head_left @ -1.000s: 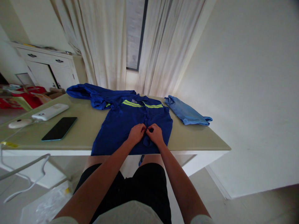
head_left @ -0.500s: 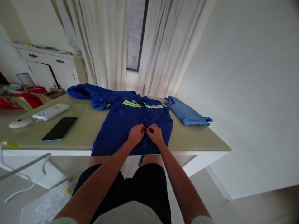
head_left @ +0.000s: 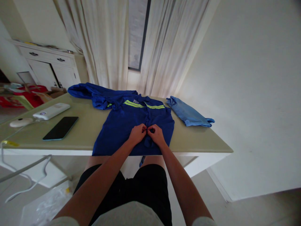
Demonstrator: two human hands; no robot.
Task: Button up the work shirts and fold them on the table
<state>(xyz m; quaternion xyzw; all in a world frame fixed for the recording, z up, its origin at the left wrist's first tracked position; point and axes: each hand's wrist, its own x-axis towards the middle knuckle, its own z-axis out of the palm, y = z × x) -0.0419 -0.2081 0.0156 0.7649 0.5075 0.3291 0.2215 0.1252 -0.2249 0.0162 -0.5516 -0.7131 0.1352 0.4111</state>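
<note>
A dark blue work jacket (head_left: 117,128) with a yellow-green reflective stripe across the chest lies front up on the table, its hem at the near edge. My left hand (head_left: 138,133) pinches the jacket's front at the middle opening. Right beside it, my right hand (head_left: 155,134) pinches the other side of the same opening, fingertips almost meeting the left ones. Whatever small part sits between the fingertips is hidden. Another dark blue garment piece (head_left: 94,93) lies bunched at the jacket's far left.
A folded light blue garment (head_left: 188,113) lies on the table (head_left: 197,141) at right. At left are a black phone (head_left: 61,128), a white power bank (head_left: 51,111) and a round white device (head_left: 21,122) with a cable. A wall stands to the right, curtains behind.
Both hands stay at the jacket's front opening, with only slight finger shifts. The view has moved very slightly.
</note>
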